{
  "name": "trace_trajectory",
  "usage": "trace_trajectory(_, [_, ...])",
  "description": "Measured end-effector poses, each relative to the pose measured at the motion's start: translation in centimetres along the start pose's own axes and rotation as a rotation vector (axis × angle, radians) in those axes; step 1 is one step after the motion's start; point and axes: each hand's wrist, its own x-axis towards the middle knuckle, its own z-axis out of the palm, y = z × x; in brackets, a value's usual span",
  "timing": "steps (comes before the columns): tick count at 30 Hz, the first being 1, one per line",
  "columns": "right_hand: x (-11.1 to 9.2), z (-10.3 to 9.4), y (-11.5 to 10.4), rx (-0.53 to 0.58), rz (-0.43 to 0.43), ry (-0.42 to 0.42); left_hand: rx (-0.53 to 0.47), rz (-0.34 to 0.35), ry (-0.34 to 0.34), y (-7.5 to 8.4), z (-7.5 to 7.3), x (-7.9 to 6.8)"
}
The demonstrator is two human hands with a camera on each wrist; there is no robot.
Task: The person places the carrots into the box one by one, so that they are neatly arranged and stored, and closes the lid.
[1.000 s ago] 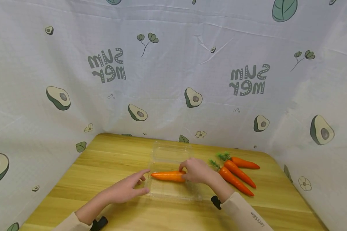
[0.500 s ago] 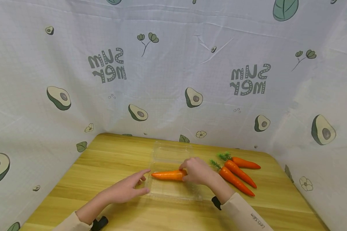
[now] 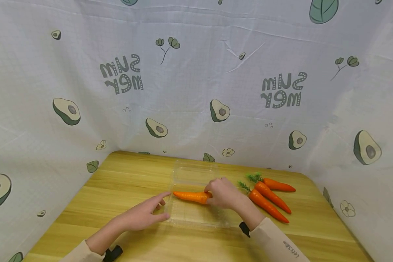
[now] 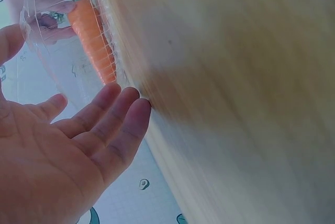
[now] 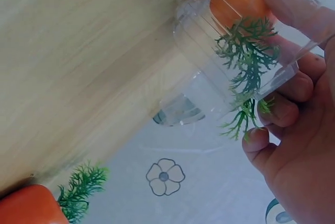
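Note:
An orange carrot lies inside a clear plastic box on the wooden table, its tip pointing left. At its thick end my right hand pinches it between thumb and fingers. The right wrist view shows the carrot's green top beside those fingers, partly behind the clear wall. My left hand is at the box's left edge with its fingers extended and thumb apart. In the left wrist view the fingertips sit close to the box wall; whether they touch it I cannot tell.
The box's clear lid is folded back towards the curtain. Right of the box lie three carrots, among them a front carrot, with green tops pointing back and left. A printed white curtain surrounds the wooden table.
The carrot's tip has swung slightly away from me and to the right inside the box. My right hand keeps its pinch and has shifted only a little; my left hand stays still.

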Motion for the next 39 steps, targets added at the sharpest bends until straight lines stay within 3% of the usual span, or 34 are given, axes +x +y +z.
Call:
trace_trajectory(9, [0.23,-0.53,-0.03,-0.009,0.011,-0.038,-0.007,0.000,-0.009,0.30,-0.11,-0.12])
trace_trajectory(39, [-0.01,-0.27,-0.16,-0.063,0.014,-0.049,-0.003,0.002,-0.001,0.36,-0.06,-0.26])
